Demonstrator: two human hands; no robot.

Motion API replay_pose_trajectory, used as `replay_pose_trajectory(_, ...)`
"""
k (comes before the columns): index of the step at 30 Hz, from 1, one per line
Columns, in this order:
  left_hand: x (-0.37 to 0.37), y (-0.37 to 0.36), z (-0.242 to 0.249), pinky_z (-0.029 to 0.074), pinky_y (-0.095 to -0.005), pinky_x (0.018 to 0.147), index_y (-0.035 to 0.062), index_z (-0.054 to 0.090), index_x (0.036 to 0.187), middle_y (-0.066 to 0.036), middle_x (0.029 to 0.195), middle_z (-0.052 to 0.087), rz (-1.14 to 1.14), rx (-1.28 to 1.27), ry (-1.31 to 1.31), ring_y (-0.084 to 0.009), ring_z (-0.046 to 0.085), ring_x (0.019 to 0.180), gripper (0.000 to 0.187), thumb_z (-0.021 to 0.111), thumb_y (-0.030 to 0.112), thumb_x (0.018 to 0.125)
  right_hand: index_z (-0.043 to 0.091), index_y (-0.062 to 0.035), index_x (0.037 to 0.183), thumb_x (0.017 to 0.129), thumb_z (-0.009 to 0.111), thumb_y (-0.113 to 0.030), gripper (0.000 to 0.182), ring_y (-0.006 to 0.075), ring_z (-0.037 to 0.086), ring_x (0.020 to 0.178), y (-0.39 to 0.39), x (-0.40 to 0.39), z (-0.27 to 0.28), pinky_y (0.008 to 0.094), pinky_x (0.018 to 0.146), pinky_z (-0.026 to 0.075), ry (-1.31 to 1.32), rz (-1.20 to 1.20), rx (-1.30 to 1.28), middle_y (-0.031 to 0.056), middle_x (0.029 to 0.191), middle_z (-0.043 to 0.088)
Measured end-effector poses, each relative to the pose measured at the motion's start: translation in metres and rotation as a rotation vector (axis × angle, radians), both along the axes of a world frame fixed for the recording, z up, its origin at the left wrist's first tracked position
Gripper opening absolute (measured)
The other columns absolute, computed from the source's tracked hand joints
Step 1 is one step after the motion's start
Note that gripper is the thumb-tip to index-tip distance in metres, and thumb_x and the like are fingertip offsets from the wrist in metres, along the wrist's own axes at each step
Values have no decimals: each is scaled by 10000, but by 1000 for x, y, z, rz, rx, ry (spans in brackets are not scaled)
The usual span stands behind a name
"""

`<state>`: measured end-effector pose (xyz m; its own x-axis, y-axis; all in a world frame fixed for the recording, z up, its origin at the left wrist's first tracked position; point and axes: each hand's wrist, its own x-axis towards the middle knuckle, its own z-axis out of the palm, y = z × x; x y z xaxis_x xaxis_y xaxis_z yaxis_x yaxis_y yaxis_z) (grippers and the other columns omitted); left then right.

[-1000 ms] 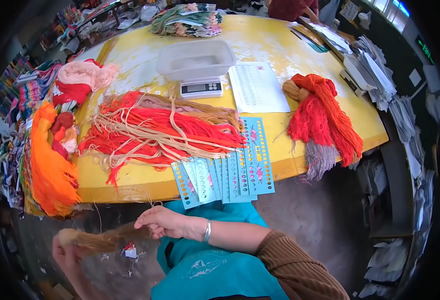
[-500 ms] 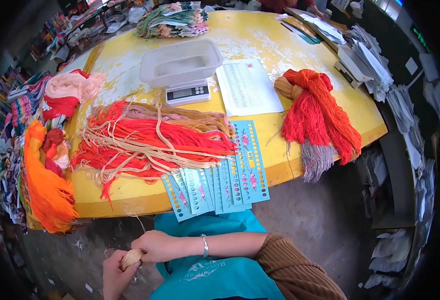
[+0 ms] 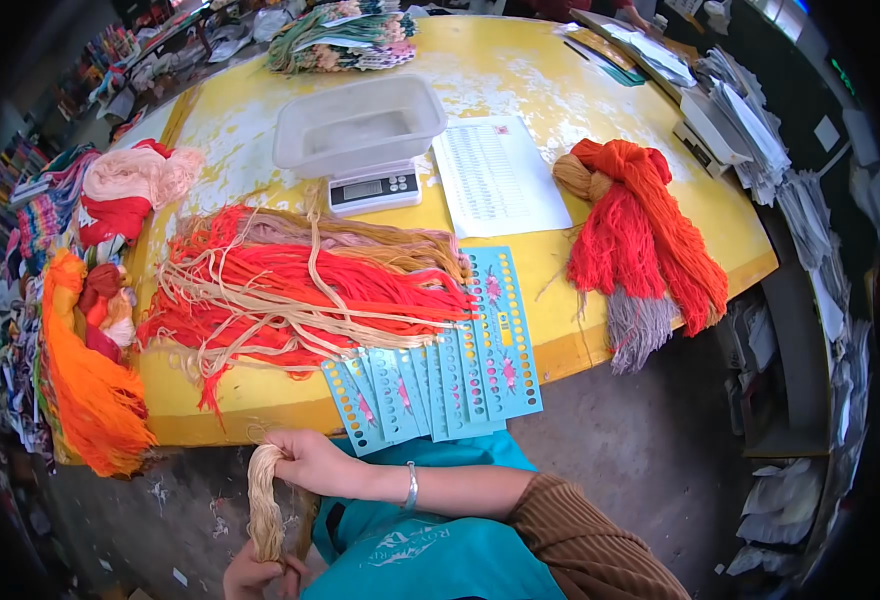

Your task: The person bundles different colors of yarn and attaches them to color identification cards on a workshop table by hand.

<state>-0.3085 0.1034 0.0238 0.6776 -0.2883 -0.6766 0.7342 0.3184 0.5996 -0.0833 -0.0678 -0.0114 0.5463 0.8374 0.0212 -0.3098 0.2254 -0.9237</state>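
Observation:
A cream skein of thread [image 3: 264, 505] hangs between my two hands, below the table's front edge. My right hand [image 3: 305, 462], with a silver bangle on its wrist, grips the skein's upper end. At the lower end, near the bottom of the view, my left hand [image 3: 260, 574] has its fingers round the thread. Blue cards with rows of holes [image 3: 505, 340] lie fanned at the table edge. Red and cream threads [image 3: 340, 290] are spread beside and partly over them.
On the yellow table [image 3: 520, 60] are a scale [image 3: 375, 189] under a plastic tub [image 3: 360, 125], a printed sheet [image 3: 500, 178], red-orange skeins [image 3: 640, 220] at right, orange thread [image 3: 85, 370] at left and bundled yarn [image 3: 345, 40] at the back.
The cream skein, bunched between my hands before, is now stretched out lengthwise. My right hand has moved up and my left hand down.

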Motion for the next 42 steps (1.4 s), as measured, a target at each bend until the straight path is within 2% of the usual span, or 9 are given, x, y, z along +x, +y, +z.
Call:
replay_pose_trajectory(4, -1, -10, 12, 482, -348, 512, -128, 631, 997, -202, 634, 628, 276, 22, -280, -246, 580, 478, 427, 575, 281, 885, 615, 8, 1097, 890, 568, -37, 217, 66, 537, 703, -10, 7, 13, 244, 635, 457, 43, -103, -50, 29, 744, 580)
replay_pose_trajectory(7, 38, 5, 30, 466, -278, 429, 69, 316, 1460, -79, 569, 607, 18, -306, -1012, -138, 459, 322, 581, 349, 457, 1029, 635, 9, 1121, 886, 585, -72, 253, 96, 566, 690, -14, 10, 10, 254, 625, 471, -19, 16, -217, 49, 739, 606)
replay_pose_trajectory(9, -3, 51, 4, 437, -253, 418, 180, 189, 1534, -58, 617, 617, 177, -411, -1118, -93, 477, 347, 612, 391, 450, 1023, 656, 3, 1069, 889, 586, -82, 211, 92, 553, 668, -3, -3, -15, 254, 610, 467, -38, 29, -140, 36, 734, 599)
replay_pose_trajectory(12, 97, -12, 40, 497, -221, 457, 110, 215, 1526, -64, 680, 688, -12, -739, -1278, -97, 620, 505, 699, 564, 352, 970, 685, -9, 913, 914, 569, -115, 156, 84, 536, 654, -6, -2, -4, 259, 622, 471, 19, 141, -114, 8, 717, 585)
replay_pose_trajectory(15, 37, -21, 7, 409, -248, 456, 134, 314, 1485, -30, 577, 533, 432, -517, -876, -88, 486, 402, 516, 434, 344, 1030, 639, -5, 908, 969, 530, -182, 217, 100, 589, 785, -12, 5, 11, 276, 753, 495, 134, 346, -190, 18, 791, 635)
replay_pose_trajectory(19, 71, -65, 8, 379, -284, 457, 78, 540, 911, -19, 545, 490, 430, -384, -679, -110, 413, 399, 253, 483, 308, 1000, 630, -20, 928, 981, 520, -198, 216, 114, 593, 759, -20, 7, 20, 289, 716, 499, 35, 160, -50, 13, 782, 634)
replay_pose_trajectory(23, 103, -81, 10, 360, -308, 463, 87, 485, 811, -19, 530, 473, 419, -154, -689, -131, 405, 414, 268, 491, 293, 982, 626, -25, 938, 977, 511, -177, 194, 213, 648, 730, -42, 20, 48, 319, 675, 514, -262, 4, -67, 77, 774, 659)
replay_pose_trajectory(30, 144, -109, 18, 339, -226, 421, 16, 548, 1034, -27, 590, 508, 554, 304, -485, -91, 436, 444, 157, 516, 111, 914, 629, -77, 958, 958, 523, -164, 137, 242, 665, 596, -64, 32, 70, 354, 533, 510, -524, -79, -234, 36, 593, 637)
replay_pose_trajectory(42, 163, -115, 14, 331, -212, 415, 16, 481, 1345, -64, 835, 585, 677, 106, -444, -83, 434, 464, 482, 471, 39, 863, 627, -65, 962, 938, 557, -162, 122, 300, 628, 577, -70, 37, 59, 400, 499, 470, -685, -247, -167, 94, 615, 607)
